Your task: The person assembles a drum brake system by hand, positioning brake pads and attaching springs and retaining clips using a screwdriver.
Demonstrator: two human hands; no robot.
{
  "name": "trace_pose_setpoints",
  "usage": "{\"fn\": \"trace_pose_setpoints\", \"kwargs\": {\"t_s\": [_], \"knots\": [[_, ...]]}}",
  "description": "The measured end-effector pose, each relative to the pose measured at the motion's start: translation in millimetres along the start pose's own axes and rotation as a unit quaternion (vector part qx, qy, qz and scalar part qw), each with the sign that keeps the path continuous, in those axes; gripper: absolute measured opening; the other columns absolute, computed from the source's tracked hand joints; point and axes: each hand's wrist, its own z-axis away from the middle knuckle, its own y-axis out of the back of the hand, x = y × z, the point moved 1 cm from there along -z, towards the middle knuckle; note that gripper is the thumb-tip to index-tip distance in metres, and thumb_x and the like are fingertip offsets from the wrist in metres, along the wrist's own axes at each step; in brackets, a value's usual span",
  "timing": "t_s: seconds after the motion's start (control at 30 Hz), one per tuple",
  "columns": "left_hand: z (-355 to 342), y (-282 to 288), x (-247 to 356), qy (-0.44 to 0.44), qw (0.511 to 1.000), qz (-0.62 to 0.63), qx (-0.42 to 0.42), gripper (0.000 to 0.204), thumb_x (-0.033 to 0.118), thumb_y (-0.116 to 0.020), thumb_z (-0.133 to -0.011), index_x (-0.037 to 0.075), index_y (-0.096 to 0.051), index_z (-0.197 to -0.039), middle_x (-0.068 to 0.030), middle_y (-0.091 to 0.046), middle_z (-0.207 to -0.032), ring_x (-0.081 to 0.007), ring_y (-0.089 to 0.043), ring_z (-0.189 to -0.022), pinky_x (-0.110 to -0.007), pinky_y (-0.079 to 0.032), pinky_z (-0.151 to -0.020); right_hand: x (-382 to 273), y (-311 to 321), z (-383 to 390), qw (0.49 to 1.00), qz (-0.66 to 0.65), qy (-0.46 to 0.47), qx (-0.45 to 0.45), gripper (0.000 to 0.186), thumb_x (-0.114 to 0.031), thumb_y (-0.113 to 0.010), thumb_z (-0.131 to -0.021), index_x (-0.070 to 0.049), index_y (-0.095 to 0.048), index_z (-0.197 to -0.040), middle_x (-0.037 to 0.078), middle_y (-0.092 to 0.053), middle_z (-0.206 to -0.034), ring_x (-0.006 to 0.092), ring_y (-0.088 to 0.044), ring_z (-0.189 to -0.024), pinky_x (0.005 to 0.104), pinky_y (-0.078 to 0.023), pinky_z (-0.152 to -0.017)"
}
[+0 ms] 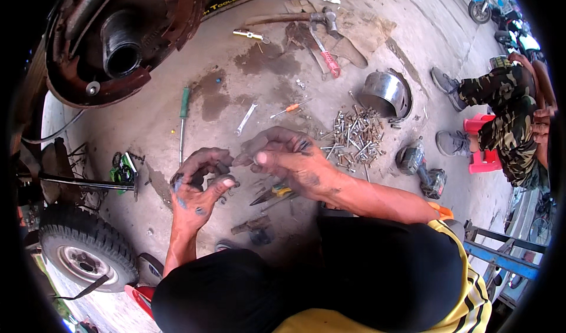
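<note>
Both of my hands are blackened with grease and face each other above the concrete floor. My left hand is curled, thumb toward the fingers, with a small dark curled piece by the thumb tip that is too small to name. To its right, my right hand has its thumb pressed on the bent fingers; whatever they pinch is hidden. Below the hands lie pliers with yellow on the handles. Beyond them are an open-end wrench, a screwdriver with an orange handle and a long green-handled screwdriver.
A rusty brake assembly hangs at upper left, above a tyre. A heap of bolts, a metal drum and a cordless drill lie right. A hammer is farther off. Another person sits at far right.
</note>
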Motion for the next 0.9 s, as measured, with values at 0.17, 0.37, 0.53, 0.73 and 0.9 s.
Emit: {"fn": "trace_pose_setpoints", "kwargs": {"t_s": [0.17, 0.37, 0.53, 0.73, 0.9], "knots": [[1, -3, 6, 0.009, 0.999, -0.008, 0.048, 0.022, 0.007, -0.077, -0.085, -0.003, -0.067, -0.101, -0.0099, -0.068, -0.099, -0.0151, -0.062, -0.088, -0.028, -0.051, -0.079, 0, -14, -2, 0.997, 0.048, 0.046, -0.037, 0.025, -0.004, -0.073, -0.088, 0.000, -0.064, -0.111, 0.005, -0.068, -0.106, 0.0139, -0.064, -0.101, 0.0290, -0.051, -0.092], [9, -7, -2, 0.060, 0.993, 0.054, 0.081, 0.020, 0.009, -0.075, -0.088, -0.001, -0.069, -0.104, -0.0059, -0.069, -0.096, -0.0117, -0.061, -0.084, -0.026, -0.050, -0.076, 2, -15, 2, 0.994, 0.077, 0.057, -0.045, 0.031, -0.003, -0.073, -0.087, 0.000, -0.062, -0.116, 0.009, -0.067, -0.112, 0.0157, -0.063, -0.106, 0.0302, -0.048, -0.094], [9, -4, 8, 0.080, 0.991, 0.058, 0.086, 0.022, 0.011, -0.074, -0.090, -0.001, -0.069, -0.107, -0.0043, -0.069, -0.093, -0.0108, -0.062, -0.084, -0.026, -0.050, -0.077, 2, -23, 0, 0.994, 0.070, 0.075, -0.038, 0.027, 0.000, -0.072, -0.088, -0.001, -0.064, -0.113, 0.006, -0.068, -0.108, 0.0141, -0.063, -0.103, 0.0293, -0.051, -0.092], [5, 14, 18, 0.073, 0.992, 0.072, 0.079, 0.029, 0.010, -0.074, -0.088, -0.003, -0.067, -0.114, -0.0081, -0.070, -0.096, -0.0141, -0.064, -0.084, -0.027, -0.052, -0.079, 2, -36, -11, 0.995, 0.027, 0.082, -0.059, 0.025, -0.005, -0.070, -0.091, -0.004, -0.064, -0.115, 0.003, -0.068, -0.106, 0.0125, -0.062, -0.097, 0.0286, -0.052, -0.087], [-7, 35, 52, 0.082, 0.994, 0.070, 0.033, 0.037, 0.007, -0.074, -0.087, -0.004, -0.063, -0.121, -0.0117, -0.071, -0.104, -0.0175, -0.065, -0.090, -0.030, -0.053, -0.082, 0, -52, -27, 0.995, -0.053, 0.071, -0.054, 0.024, -0.008, -0.069, -0.094, -0.003, -0.062, -0.116, 0.006, -0.068, -0.107, 0.0139, -0.064, -0.097, 0.0304, -0.053, -0.087]]}}
